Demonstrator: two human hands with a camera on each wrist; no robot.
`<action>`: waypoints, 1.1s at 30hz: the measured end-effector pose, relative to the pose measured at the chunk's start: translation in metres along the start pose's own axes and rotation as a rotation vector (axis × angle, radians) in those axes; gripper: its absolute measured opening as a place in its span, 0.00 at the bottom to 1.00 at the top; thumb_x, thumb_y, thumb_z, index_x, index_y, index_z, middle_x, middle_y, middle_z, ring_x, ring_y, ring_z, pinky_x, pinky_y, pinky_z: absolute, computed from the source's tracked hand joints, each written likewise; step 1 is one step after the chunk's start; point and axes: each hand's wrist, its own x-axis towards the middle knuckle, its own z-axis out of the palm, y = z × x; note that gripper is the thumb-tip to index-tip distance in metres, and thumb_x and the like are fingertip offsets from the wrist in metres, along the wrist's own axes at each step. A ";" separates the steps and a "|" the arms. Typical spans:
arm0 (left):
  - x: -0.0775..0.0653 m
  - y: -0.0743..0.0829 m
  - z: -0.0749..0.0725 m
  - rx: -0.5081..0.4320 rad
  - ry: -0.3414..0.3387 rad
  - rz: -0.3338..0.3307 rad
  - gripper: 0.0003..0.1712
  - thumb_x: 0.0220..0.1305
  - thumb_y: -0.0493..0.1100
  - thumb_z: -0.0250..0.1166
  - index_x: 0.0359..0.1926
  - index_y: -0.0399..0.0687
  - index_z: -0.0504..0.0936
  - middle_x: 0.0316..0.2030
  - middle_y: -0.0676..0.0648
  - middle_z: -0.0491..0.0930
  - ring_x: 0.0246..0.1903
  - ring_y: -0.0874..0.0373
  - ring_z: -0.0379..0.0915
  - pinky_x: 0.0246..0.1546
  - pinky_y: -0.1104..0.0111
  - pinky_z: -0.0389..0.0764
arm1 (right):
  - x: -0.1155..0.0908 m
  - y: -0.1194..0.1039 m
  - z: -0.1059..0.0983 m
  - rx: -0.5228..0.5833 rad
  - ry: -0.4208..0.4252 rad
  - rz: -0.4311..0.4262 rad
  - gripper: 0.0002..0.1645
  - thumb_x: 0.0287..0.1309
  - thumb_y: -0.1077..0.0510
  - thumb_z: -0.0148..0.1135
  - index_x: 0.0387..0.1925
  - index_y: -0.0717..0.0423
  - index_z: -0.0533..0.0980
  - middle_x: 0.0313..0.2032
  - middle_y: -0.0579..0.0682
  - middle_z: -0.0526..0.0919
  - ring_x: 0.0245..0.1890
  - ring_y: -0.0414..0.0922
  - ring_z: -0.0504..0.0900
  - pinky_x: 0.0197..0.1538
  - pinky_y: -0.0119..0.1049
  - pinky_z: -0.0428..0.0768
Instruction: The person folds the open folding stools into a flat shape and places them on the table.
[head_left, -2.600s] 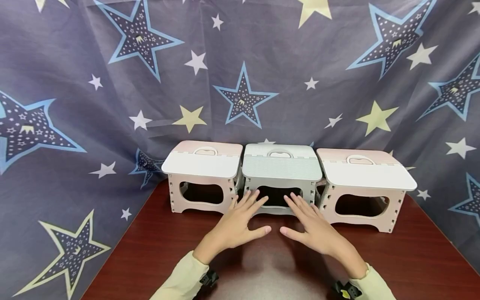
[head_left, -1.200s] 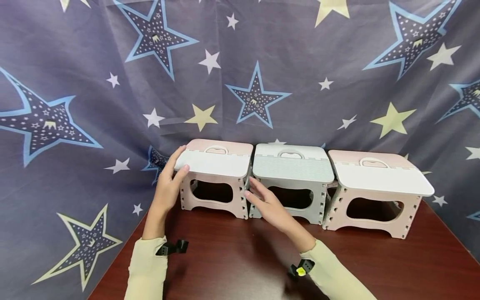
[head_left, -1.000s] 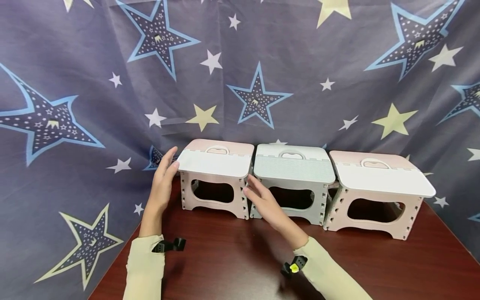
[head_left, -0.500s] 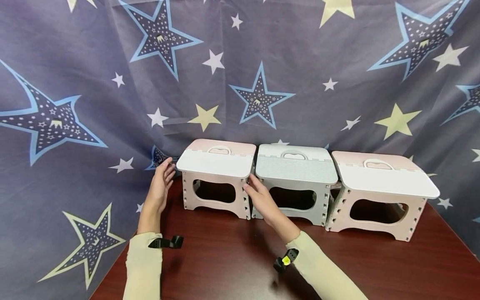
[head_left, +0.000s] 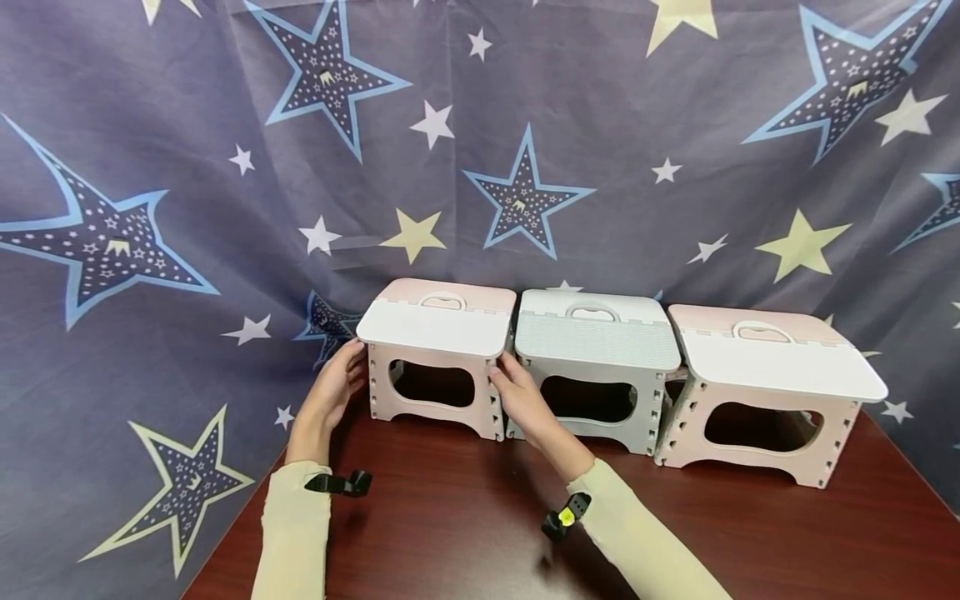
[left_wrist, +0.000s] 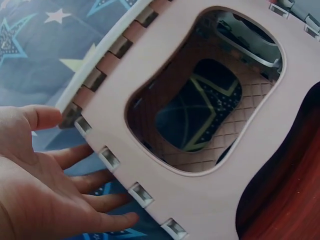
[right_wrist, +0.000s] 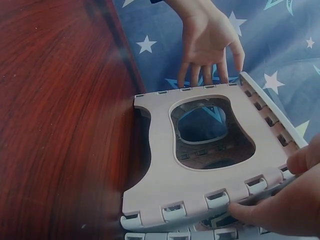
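Note:
Three folding step stools stand in a row. At the left end is a pink-and-white stool (head_left: 432, 329) with an oval opening in its front panel. My left hand (head_left: 330, 398) is at its left side, just below the seat edge. In the left wrist view the fingers (left_wrist: 100, 202) extend along the side panel, palm facing it, thumb near the seat corner. My right hand (head_left: 525, 406) grips the right front edge, with the other fingers partly hidden in the gap beside the grey-green stool (head_left: 597, 342). In the right wrist view two digits (right_wrist: 260, 210) lie at that hinged edge.
A second pink-and-white stool (head_left: 780, 367) stands at the right end of the row. All stand on a dark red wooden table (head_left: 450, 500). A grey-blue cloth with stars (head_left: 630, 108) hangs close behind them and along the left side.
From above the table's middle, both hands have moved to the left stool's two sides. My left hand has dropped from its seat corner to below the seat edge. The view has turned slightly left.

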 end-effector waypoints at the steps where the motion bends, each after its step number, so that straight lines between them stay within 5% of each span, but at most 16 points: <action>1: 0.001 -0.001 0.000 -0.002 -0.010 -0.003 0.37 0.82 0.49 0.40 0.82 0.45 0.35 0.81 0.37 0.38 0.80 0.39 0.33 0.80 0.46 0.39 | 0.000 0.000 0.001 -0.001 0.003 0.000 0.32 0.79 0.59 0.42 0.78 0.65 0.53 0.76 0.65 0.60 0.75 0.59 0.62 0.77 0.55 0.62; 13: 0.008 -0.009 0.002 0.055 -0.029 0.005 0.30 0.82 0.48 0.40 0.79 0.46 0.53 0.79 0.39 0.50 0.79 0.43 0.42 0.79 0.44 0.41 | -0.004 -0.003 0.003 -0.037 -0.020 0.010 0.34 0.80 0.58 0.42 0.79 0.63 0.48 0.77 0.64 0.56 0.74 0.60 0.64 0.76 0.55 0.63; 19: 0.008 -0.007 0.000 0.041 0.001 0.013 0.15 0.82 0.49 0.42 0.61 0.58 0.69 0.63 0.48 0.65 0.69 0.49 0.57 0.74 0.52 0.55 | -0.002 -0.006 0.003 -0.047 -0.027 0.006 0.34 0.80 0.57 0.43 0.80 0.61 0.50 0.77 0.63 0.57 0.75 0.58 0.62 0.76 0.54 0.62; 26: 0.004 -0.003 -0.004 0.049 -0.001 -0.001 0.13 0.82 0.51 0.43 0.56 0.62 0.71 0.55 0.56 0.70 0.61 0.56 0.63 0.65 0.55 0.62 | -0.004 -0.007 0.004 -0.058 -0.032 0.004 0.34 0.80 0.57 0.43 0.80 0.60 0.50 0.77 0.61 0.58 0.74 0.58 0.65 0.76 0.54 0.64; 33: -0.001 0.000 -0.014 0.083 -0.028 -0.031 0.21 0.81 0.52 0.45 0.70 0.57 0.65 0.50 0.62 0.73 0.54 0.62 0.68 0.61 0.55 0.68 | -0.004 -0.007 0.006 -0.038 -0.045 -0.015 0.33 0.80 0.58 0.43 0.79 0.62 0.51 0.77 0.62 0.58 0.75 0.58 0.63 0.76 0.54 0.64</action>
